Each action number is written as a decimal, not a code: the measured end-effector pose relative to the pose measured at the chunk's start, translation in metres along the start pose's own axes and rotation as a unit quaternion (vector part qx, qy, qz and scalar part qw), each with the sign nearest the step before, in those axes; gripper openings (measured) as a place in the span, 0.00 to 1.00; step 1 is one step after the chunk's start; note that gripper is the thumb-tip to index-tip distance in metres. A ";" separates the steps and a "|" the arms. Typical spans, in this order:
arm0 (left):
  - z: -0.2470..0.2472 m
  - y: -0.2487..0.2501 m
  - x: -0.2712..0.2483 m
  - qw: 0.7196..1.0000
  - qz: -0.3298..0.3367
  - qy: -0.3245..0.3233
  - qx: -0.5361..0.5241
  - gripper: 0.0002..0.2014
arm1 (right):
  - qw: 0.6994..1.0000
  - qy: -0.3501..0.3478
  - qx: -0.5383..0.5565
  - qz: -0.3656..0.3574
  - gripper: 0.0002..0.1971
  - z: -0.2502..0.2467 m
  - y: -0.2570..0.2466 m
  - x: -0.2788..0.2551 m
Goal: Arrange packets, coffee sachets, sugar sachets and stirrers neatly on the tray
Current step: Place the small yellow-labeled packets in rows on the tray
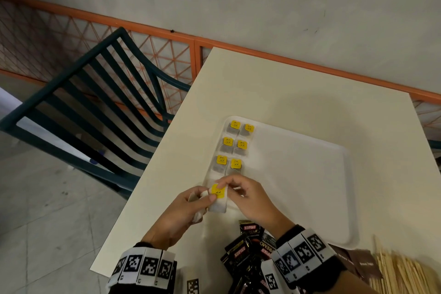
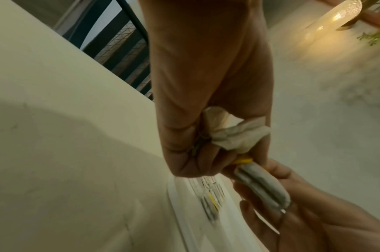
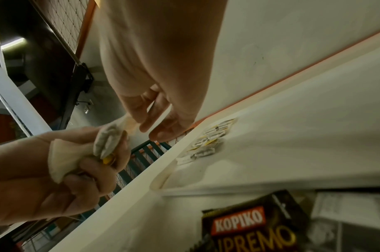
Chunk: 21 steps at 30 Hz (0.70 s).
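A white tray (image 1: 298,174) lies on the cream table (image 1: 274,88). Several tea bags with yellow tags (image 1: 232,145) sit in two columns along the tray's left side. Over the tray's near left corner, both hands hold one more tea bag (image 1: 218,198). My left hand (image 1: 207,197) pinches its yellow tag with the thumb and grips a crumpled bunch of spare tea bags (image 2: 234,136) in the palm. My right hand (image 1: 229,188) pinches the bag's other edge. The held tea bag (image 2: 262,185) runs between my left hand (image 2: 206,162) and right hand (image 2: 292,213).
Black Kopiko coffee sachets (image 1: 248,246) lie in a heap at the table's near edge, with brown sachets (image 1: 365,262) and a pile of wooden stirrers (image 1: 405,274) to their right. A dark green chair (image 1: 95,102) stands left of the table. Most of the tray's right side is bare.
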<state>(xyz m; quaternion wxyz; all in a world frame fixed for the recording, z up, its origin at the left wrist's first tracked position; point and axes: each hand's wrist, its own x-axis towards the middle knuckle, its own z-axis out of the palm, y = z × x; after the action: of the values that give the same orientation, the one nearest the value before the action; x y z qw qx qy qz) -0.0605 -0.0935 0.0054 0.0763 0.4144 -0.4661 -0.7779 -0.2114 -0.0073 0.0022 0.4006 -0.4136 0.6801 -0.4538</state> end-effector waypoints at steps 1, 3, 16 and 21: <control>0.000 -0.001 0.001 1.000 0.005 0.012 0.008 0.03 | 0.999 -0.008 0.031 0.029 0.14 0.001 0.001 0.000; -0.001 -0.003 0.003 0.999 0.009 0.042 0.021 0.03 | 0.988 -0.023 0.119 0.095 0.08 0.005 0.001 -0.002; -0.021 -0.008 0.005 0.992 -0.015 0.124 -0.028 0.12 | 0.988 0.062 0.043 0.136 0.05 0.025 0.027 0.023; -0.026 -0.004 0.002 0.989 -0.018 0.111 -0.098 0.14 | 0.989 0.076 -0.054 0.112 0.06 0.031 0.033 0.032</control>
<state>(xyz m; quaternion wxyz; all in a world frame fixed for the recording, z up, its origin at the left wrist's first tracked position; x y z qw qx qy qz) -0.0416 -0.1094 -0.0045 0.1539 0.4971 -0.3687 -0.7703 -0.1998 -0.0376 -0.0431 0.3734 -0.3205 0.7739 -0.3987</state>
